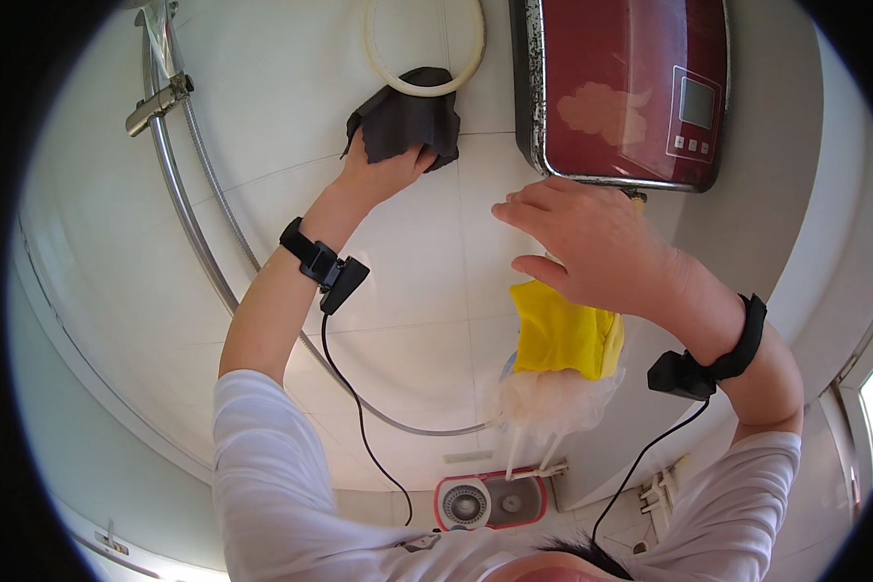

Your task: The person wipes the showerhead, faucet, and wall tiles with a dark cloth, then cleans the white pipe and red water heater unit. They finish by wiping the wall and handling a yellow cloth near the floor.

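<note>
My left hand (389, 167) holds a dark grey cloth (411, 120) against the white tiled wall, with the cloth's top edge behind the lower part of a cream-coloured ring (425, 89). Just under the red water heater (626, 94), my right hand (589, 240) is raised with its fingers apart and nothing seen in them. A yellow cloth (564, 331) hangs below that hand, and a pale mesh bath puff (560, 396) hangs beneath the cloth. Part of the fittings under the heater is hidden by my right hand.
A chrome shower rail (182, 196) with a handset and a metal hose (225, 196) runs down the left side. A mop bucket with a red rim (542, 502) stands on the floor below. White pipes (658, 495) run near the lower right. Black cables hang from both wrist devices.
</note>
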`<action>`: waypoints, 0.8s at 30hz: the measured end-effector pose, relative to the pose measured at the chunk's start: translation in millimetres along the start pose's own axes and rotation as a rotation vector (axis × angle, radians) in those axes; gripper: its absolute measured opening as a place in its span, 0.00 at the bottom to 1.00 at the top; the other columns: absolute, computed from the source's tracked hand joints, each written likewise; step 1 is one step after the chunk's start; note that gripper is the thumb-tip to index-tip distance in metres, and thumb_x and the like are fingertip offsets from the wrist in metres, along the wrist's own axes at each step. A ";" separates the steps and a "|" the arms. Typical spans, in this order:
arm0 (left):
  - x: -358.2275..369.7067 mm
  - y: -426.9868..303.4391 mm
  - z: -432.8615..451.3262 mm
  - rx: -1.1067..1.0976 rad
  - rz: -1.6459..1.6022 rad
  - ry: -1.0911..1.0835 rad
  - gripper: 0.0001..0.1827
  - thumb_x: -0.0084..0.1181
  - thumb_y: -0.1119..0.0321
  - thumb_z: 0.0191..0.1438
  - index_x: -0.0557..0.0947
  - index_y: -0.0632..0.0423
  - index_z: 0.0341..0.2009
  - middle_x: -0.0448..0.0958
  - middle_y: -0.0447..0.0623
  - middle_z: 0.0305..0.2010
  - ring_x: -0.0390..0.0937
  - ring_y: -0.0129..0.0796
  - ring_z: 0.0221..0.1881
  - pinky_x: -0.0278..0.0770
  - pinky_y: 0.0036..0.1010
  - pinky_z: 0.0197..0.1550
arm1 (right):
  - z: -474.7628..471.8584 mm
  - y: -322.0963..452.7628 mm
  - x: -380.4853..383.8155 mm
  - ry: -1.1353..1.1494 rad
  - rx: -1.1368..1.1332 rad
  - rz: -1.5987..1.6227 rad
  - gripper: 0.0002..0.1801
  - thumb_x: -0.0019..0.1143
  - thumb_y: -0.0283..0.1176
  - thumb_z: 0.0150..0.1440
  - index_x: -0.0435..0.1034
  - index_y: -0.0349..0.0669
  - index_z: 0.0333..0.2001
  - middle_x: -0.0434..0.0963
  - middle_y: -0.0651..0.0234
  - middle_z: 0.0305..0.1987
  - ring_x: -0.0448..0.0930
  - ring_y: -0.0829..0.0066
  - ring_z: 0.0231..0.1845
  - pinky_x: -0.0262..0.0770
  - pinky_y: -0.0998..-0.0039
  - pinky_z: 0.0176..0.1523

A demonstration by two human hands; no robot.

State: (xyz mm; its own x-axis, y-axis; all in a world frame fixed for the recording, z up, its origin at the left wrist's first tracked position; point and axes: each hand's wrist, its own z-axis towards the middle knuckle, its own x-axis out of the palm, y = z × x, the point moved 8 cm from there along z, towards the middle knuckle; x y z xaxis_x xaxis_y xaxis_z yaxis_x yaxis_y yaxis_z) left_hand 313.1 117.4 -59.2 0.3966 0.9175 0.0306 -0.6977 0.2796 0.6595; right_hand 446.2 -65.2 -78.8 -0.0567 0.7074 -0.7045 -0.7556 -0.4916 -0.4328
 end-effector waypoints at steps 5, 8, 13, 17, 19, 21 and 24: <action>14.2 9.6 25.5 -0.134 -0.400 0.202 0.11 0.62 0.58 0.57 0.87 0.45 0.43 0.84 0.42 0.41 0.82 0.40 0.43 0.80 0.38 0.48 | 56.4 -19.8 -3.6 -0.234 0.089 -0.058 0.26 0.60 0.33 0.62 0.69 0.40 0.63 0.76 0.61 0.60 0.77 0.58 0.60 0.78 0.60 0.59; 6.0 19.4 27.1 -0.178 -0.376 0.082 0.11 0.62 0.60 0.57 0.86 0.47 0.43 0.84 0.43 0.40 0.82 0.42 0.42 0.80 0.37 0.46 | 86.2 -33.6 5.2 -0.228 0.179 -0.049 0.27 0.59 0.32 0.63 0.66 0.38 0.65 0.75 0.61 0.62 0.77 0.58 0.60 0.78 0.60 0.59; -6.5 62.1 8.2 -0.509 -0.511 -0.067 0.10 0.57 0.66 0.62 0.84 0.56 0.44 0.83 0.53 0.39 0.82 0.46 0.40 0.78 0.37 0.44 | 103.7 -48.2 17.5 -0.185 0.228 -0.046 0.29 0.58 0.28 0.62 0.61 0.36 0.66 0.70 0.61 0.66 0.76 0.56 0.61 0.78 0.58 0.60; -2.3 80.2 -3.3 -0.924 -1.096 -0.081 0.15 0.52 0.59 0.68 0.79 0.59 0.39 0.75 0.46 0.27 0.70 0.31 0.28 0.70 0.30 0.33 | 103.5 -49.7 22.6 -0.163 0.240 -0.011 0.32 0.58 0.27 0.61 0.58 0.35 0.67 0.66 0.58 0.67 0.76 0.53 0.61 0.77 0.58 0.61; -5.7 85.3 2.4 -1.059 -1.221 -0.170 0.19 0.48 0.56 0.70 0.78 0.61 0.38 0.71 0.43 0.29 0.65 0.26 0.31 0.67 0.27 0.34 | 103.4 -49.0 23.2 -0.158 0.252 -0.012 0.33 0.59 0.27 0.60 0.58 0.35 0.67 0.66 0.57 0.67 0.76 0.52 0.62 0.77 0.57 0.61; 2.8 95.0 18.0 -1.133 -1.460 -0.221 0.19 0.47 0.59 0.70 0.80 0.64 0.42 0.77 0.47 0.36 0.70 0.28 0.38 0.70 0.26 0.43 | 103.8 -49.2 23.8 -0.142 0.270 -0.007 0.34 0.61 0.28 0.59 0.57 0.35 0.67 0.65 0.56 0.67 0.76 0.51 0.62 0.77 0.57 0.61; 14.6 133.0 47.2 -1.020 -1.289 -0.261 0.20 0.46 0.60 0.69 0.81 0.67 0.41 0.77 0.46 0.35 0.70 0.29 0.38 0.69 0.28 0.40 | 106.2 -51.6 22.6 -0.129 0.292 -0.025 0.34 0.62 0.28 0.58 0.59 0.36 0.66 0.66 0.56 0.65 0.76 0.52 0.60 0.78 0.57 0.60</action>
State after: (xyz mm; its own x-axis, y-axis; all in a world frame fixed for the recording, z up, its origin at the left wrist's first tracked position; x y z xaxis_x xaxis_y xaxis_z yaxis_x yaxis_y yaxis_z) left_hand 254.3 154.6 64.5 0.9933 -0.0860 0.0771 0.1088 0.9205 -0.3754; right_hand 414.6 30.1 -12.6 -0.1034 0.7851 -0.6106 -0.9123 -0.3194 -0.2563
